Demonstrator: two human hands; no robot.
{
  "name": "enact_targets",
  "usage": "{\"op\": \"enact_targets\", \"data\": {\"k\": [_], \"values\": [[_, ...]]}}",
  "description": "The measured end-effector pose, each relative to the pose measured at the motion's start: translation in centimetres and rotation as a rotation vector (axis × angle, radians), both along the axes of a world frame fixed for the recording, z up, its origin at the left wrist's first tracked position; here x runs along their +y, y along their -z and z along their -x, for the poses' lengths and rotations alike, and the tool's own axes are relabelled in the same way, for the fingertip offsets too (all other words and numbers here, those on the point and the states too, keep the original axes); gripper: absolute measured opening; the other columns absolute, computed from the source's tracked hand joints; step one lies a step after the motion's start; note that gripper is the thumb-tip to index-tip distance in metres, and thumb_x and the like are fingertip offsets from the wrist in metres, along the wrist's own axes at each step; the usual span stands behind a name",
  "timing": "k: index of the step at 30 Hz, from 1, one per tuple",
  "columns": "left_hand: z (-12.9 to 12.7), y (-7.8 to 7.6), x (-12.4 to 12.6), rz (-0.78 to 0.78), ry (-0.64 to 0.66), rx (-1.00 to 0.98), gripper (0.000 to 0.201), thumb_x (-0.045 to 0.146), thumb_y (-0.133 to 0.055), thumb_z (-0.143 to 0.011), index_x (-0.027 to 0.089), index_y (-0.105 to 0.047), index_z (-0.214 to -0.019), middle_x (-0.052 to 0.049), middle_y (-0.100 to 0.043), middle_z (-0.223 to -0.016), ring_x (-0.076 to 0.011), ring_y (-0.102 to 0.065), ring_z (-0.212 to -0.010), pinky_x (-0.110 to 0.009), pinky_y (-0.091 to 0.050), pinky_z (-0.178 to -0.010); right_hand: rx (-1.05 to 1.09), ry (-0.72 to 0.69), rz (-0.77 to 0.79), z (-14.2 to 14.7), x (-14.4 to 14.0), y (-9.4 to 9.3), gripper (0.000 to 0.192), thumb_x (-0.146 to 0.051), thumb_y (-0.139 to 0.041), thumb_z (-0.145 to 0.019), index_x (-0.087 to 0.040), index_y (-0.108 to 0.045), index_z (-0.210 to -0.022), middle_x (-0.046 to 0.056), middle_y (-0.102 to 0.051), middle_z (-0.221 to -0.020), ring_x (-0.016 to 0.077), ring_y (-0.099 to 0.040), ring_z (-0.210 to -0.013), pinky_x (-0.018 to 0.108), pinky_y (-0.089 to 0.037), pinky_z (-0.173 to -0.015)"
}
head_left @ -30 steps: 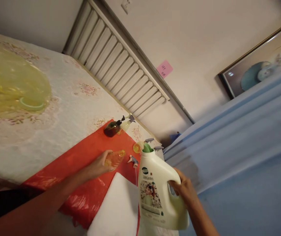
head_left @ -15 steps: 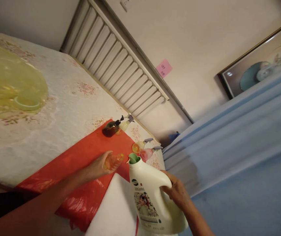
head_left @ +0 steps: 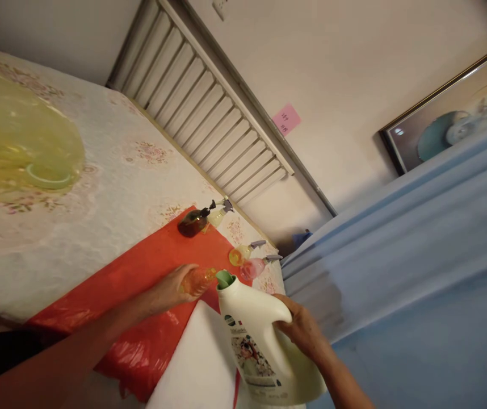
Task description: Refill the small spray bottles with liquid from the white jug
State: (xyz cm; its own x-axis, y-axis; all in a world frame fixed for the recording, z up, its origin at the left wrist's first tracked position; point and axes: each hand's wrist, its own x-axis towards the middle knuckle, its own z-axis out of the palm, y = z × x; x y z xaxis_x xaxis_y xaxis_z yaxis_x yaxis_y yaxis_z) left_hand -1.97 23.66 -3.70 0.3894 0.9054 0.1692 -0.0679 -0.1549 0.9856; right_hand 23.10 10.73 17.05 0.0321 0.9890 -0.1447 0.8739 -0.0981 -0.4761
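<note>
My left hand (head_left: 179,288) is wrapped round a clear bottle of orange liquid (head_left: 198,280), tilted with its neck pointing right. My right hand (head_left: 301,325) grips the handle of a large cream detergent jug (head_left: 254,346), which leans left. The jug's green spout (head_left: 225,278) is right at the orange bottle's mouth; whether they touch or liquid flows I cannot tell. Under both lies a red plastic sheet (head_left: 141,341). Beyond my hands stand a dark pump bottle (head_left: 192,222), a pale spray bottle (head_left: 217,218), a yellow spray bottle (head_left: 239,255) and a pink one (head_left: 252,267).
A yellow plastic bag (head_left: 22,136) rests on the flowered tablecloth (head_left: 111,165) at left. A white block-like surface (head_left: 196,358) is below the jug. Along the wall runs a radiator (head_left: 213,108); to the right hangs a blue curtain (head_left: 388,272), under a framed picture (head_left: 452,113).
My right hand has moved the jug slightly left and tipped it a little more, bringing its spout up to the orange bottle's mouth. My left hand has barely moved.
</note>
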Motion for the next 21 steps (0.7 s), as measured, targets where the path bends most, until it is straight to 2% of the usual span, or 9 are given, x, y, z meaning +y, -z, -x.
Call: {"op": "enact_targets", "data": {"k": [9, 16, 21], "values": [[-0.1, -0.3, -0.3, 0.025, -0.018, -0.038, 0.061, 0.036, -0.072, -0.062, 0.023, -0.054, -0.119, -0.009, -0.065, -0.123, -0.0329, -0.058, -0.120, -0.043, -0.048, -0.100, -0.047, -0.012, 0.023, 0.1, 0.6, -0.6, 0.036, -0.010, -0.053, -0.067, -0.021, -0.068, -0.098, -0.001, -0.070, -0.084, 0.0222, -0.065, -0.088, 0.027, -0.050, -0.080], [0.2, -0.8, -0.4, 0.021, -0.019, 0.027, 0.063, 0.033, -0.071, -0.062, 0.022, -0.054, -0.121, -0.011, -0.063, -0.128, -0.0323, -0.059, -0.120, -0.041, -0.048, -0.100, -0.087, -0.038, 0.029, 0.3, 0.7, -1.1, 0.031, -0.011, -0.053, -0.069, -0.020, -0.067, -0.095, 0.000, -0.071, -0.086, 0.0221, -0.066, -0.086, 0.028, -0.051, -0.079], [0.4, -1.4, -0.7, 0.014, -0.028, 0.031, 0.060, 0.036, -0.069, -0.063, 0.022, -0.055, -0.119, -0.010, -0.065, -0.123, -0.0317, -0.061, -0.116, -0.042, -0.049, -0.098, -0.085, -0.031, 0.039, 0.9, 0.8, -1.5, 0.037, -0.011, -0.052, -0.069, -0.020, -0.067, -0.101, 0.000, -0.072, -0.089, 0.0226, -0.066, -0.088, 0.028, -0.051, -0.080]]}}
